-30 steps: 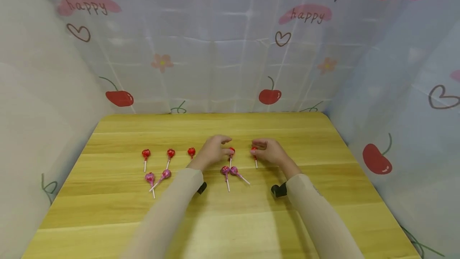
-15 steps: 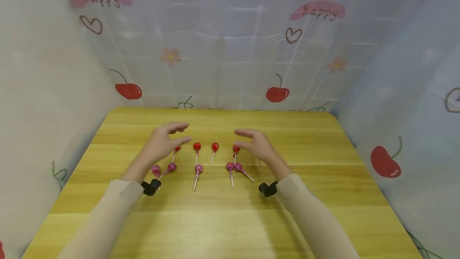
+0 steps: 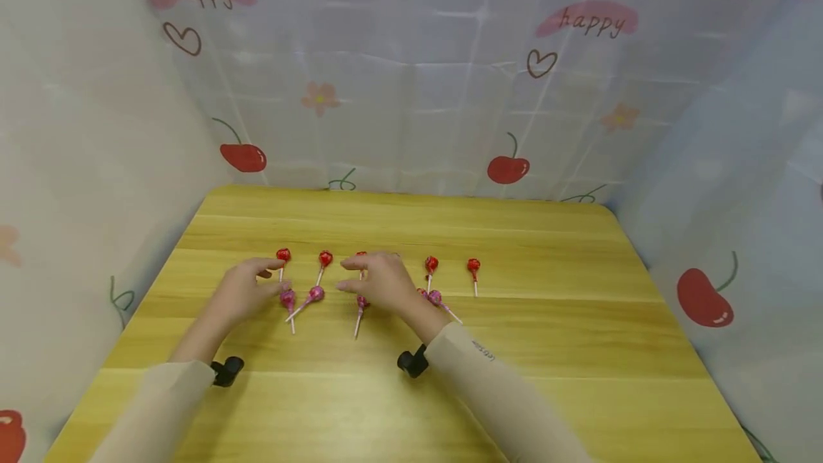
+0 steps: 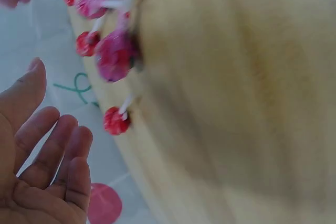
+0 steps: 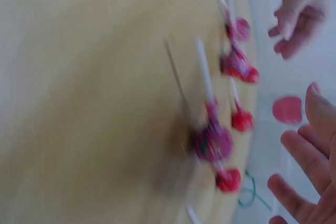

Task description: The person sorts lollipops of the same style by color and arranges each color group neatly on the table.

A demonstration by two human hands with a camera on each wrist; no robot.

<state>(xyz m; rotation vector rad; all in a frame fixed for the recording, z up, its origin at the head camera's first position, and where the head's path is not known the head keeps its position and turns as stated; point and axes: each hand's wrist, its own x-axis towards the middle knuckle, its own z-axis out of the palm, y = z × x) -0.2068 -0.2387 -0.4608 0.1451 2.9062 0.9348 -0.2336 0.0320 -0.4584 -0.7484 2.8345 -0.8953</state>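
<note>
Two rows of lollipops lie on the wooden table [image 3: 411, 399]: red ones [image 3: 474, 265] at the back, pink ones [image 3: 315, 294] in front. My left hand [image 3: 260, 284] hovers with relaxed fingers beside the leftmost pink lollipop [image 3: 287, 299] and holds nothing. My right hand [image 3: 363, 279] is spread over the middle of the rows. It covers a red lollipop and the head of a pink one whose stick [image 3: 356, 321] pokes out. The left wrist view shows my empty palm [image 4: 37, 166] next to a pink lollipop [image 4: 114, 56]. The right wrist view is blurred, with a pink lollipop [image 5: 212, 142] below my fingers [image 5: 307, 177].
Cloth walls printed with cherries [image 3: 508, 166] close in the table at the back and on both sides. The lollipops at the right, red [image 3: 431, 264] and pink [image 3: 437, 299], lie apart from both hands. Black wrist mounts [image 3: 411, 361] sit at my cuffs.
Both hands have left the right-hand lollipops, opened and swung left; they now sit over the left and middle of the rows. The head view has shifted too.
</note>
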